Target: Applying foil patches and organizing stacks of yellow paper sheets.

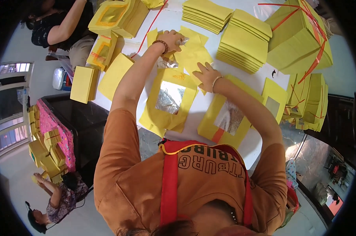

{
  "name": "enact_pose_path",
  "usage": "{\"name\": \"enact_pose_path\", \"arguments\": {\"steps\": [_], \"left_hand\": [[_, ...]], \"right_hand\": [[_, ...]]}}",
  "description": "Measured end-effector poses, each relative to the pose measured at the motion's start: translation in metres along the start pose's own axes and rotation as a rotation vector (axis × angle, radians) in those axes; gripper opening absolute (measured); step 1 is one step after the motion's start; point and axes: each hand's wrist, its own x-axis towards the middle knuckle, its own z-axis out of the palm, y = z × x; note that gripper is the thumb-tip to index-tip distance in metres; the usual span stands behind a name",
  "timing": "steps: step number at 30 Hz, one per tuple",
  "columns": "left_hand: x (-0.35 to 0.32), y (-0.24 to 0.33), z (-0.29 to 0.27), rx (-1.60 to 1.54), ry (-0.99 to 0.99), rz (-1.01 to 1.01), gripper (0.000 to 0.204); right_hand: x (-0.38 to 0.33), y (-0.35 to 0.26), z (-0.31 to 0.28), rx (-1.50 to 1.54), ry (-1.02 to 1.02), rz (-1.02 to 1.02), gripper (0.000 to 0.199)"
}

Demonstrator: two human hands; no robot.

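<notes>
My left hand (172, 40), with a beaded bracelet at the wrist, lies fingers apart on loose yellow paper sheets (193, 49) near the middle of the table. Crinkled clear film (167, 63) shows under and beside it. Lower on the same pile, my right hand (207, 77) is spread over the sheets' right edge, and nothing shows in its grasp. Closest to me lies a yellow paper piece with a clear window (170, 96), partly under the sheets. Beneath my right forearm rests another windowed yellow piece (225, 116) with an orange-red strip.
Stacks of folded yellow paper (244, 43) stand along the far side. A large bundle (299, 43) tied with red ribbon is at right, smaller stacks (83, 83) at left. One co-worker (64, 29) sits at upper left; another person (66, 196) handles yellow pieces at lower left.
</notes>
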Motion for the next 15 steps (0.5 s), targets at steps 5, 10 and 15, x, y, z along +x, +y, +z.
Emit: {"name": "enact_pose_path", "arguments": {"steps": [5,10,15], "left_hand": [[-0.016,-0.003,-0.018,-0.338,-0.040,-0.256,0.044],[-0.043,-0.011,-0.028,-0.223,0.563,-0.001,0.039],[-0.059,-0.006,-0.032,-0.831,0.507,-0.152,0.038]], "right_hand": [[-0.011,0.000,0.026,-0.076,0.214,-0.092,0.053],[-0.018,-0.018,0.001,-0.022,0.048,0.128,0.051],[-0.015,-0.022,0.005,-0.002,0.070,0.249,0.050]]}}
